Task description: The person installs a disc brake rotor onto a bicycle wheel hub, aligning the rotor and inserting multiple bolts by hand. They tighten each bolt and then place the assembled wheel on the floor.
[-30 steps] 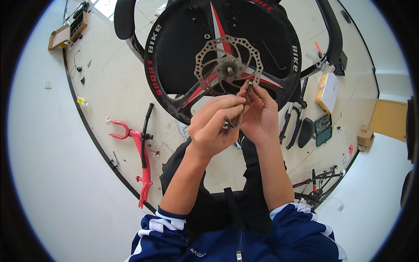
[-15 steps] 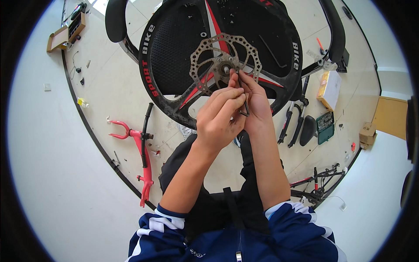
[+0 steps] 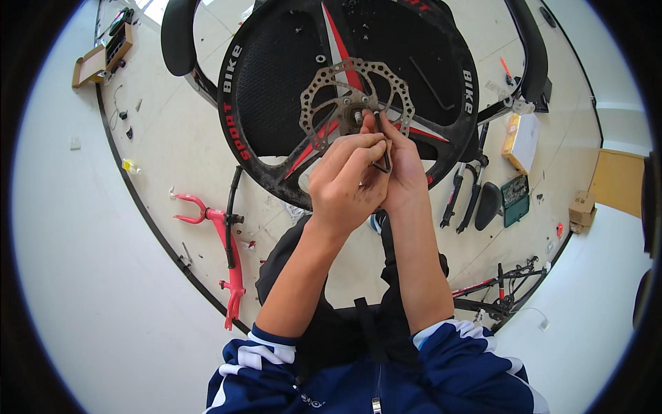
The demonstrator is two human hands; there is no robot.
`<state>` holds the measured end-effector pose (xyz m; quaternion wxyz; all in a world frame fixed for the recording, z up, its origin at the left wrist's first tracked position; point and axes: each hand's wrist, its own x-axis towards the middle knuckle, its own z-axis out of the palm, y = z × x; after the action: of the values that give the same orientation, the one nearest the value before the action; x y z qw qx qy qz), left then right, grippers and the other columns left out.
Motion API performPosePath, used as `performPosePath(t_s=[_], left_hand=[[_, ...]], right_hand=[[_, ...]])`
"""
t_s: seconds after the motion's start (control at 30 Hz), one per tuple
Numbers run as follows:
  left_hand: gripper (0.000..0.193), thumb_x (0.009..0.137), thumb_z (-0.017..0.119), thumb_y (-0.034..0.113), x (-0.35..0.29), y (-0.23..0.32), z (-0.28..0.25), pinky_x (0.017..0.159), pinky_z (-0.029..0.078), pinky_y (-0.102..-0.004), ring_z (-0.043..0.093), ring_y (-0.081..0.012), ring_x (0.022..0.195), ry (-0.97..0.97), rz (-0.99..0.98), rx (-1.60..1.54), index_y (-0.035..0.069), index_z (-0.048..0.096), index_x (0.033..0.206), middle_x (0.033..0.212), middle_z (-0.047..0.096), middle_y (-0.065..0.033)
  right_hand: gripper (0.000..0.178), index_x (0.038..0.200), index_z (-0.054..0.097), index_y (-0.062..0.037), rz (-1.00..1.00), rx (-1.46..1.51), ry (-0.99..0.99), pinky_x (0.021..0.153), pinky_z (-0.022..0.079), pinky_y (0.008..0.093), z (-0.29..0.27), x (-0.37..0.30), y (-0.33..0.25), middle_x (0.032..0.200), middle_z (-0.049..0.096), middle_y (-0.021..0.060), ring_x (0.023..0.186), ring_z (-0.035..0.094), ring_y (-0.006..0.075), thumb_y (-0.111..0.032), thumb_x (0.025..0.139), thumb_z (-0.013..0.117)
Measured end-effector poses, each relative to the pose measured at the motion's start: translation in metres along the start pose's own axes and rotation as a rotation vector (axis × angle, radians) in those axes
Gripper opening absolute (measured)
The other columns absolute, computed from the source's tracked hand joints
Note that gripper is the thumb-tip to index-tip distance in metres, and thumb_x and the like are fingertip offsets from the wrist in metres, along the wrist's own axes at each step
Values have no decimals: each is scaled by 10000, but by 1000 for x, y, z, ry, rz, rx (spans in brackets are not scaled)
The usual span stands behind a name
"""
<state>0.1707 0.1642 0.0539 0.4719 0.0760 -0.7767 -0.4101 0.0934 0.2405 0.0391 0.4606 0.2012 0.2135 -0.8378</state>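
Observation:
A black bicycle wheel (image 3: 272, 168) with red-and-white spokes lies flat before me. On its hub sits a perforated metal brake disc (image 3: 402, 93). Just below the hub, both hands are close together around a black hex key (image 3: 387, 160). My left hand (image 3: 348, 179) is closed, its thumb and fingers pinching near the bent end of the key. My right hand (image 3: 405, 169) has its fingertips closed around the upper part, against the disc's inner ring. The key's tip seems to meet a bolt beside the axle, but fingers partly hide it.
Under the wheel is a black chair with armrests (image 3: 181, 41); a second hex key (image 3: 431, 83) rests on its seat. Around it on the floor lie a pink bike frame part (image 3: 224, 228), black forks (image 3: 472, 193), a green case (image 3: 515, 200), a dark bike frame (image 3: 500, 290) and cardboard boxes (image 3: 581, 209).
The hex key has turned: its bent end now points left and sits a little higher. Both hands stay at the hub, with small finger shifts. The view has shifted slightly.

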Motion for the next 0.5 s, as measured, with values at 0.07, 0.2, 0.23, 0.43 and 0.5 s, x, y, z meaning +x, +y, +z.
performPosePath(t_s=[0.07,0.2,0.23,0.43,0.5], left_hand=[[272,629,744,-96,1,0,1,728,580,-324,710,-282,831,-3,-1,10,-39,689,889,940,718,-135],[269,629,744,-98,6,4,3,716,576,-323,705,-277,818,2,-10,21,-32,692,884,939,715,-131],[268,628,744,-99,7,5,4,711,575,-324,703,-277,814,5,-5,23,-31,692,883,936,714,-130],[282,627,743,-98,8,5,2,696,570,-333,691,-278,795,-2,-48,22,-28,695,896,924,703,-127],[283,632,748,-93,8,6,3,699,570,-333,691,-279,800,-10,-46,20,-27,696,902,929,702,-128]], right_hand=[[302,1083,697,-51,-5,-6,0,772,553,267,0,0,0,950,724,26,862,678,141,-312,1047,549],[288,1094,696,-44,-77,-77,16,798,547,264,3,-4,3,972,725,48,886,682,142,-286,1043,550],[278,1103,695,-41,-112,-114,34,807,545,261,5,-8,4,985,728,57,900,684,143,-273,1039,557],[200,1128,688,39,-852,-1095,319,783,558,251,16,-38,-13,1080,731,110,920,713,175,-23,941,658],[289,1139,700,21,-1044,-1364,157,758,567,265,15,-36,-18,1031,729,104,875,715,178,81,857,675]])
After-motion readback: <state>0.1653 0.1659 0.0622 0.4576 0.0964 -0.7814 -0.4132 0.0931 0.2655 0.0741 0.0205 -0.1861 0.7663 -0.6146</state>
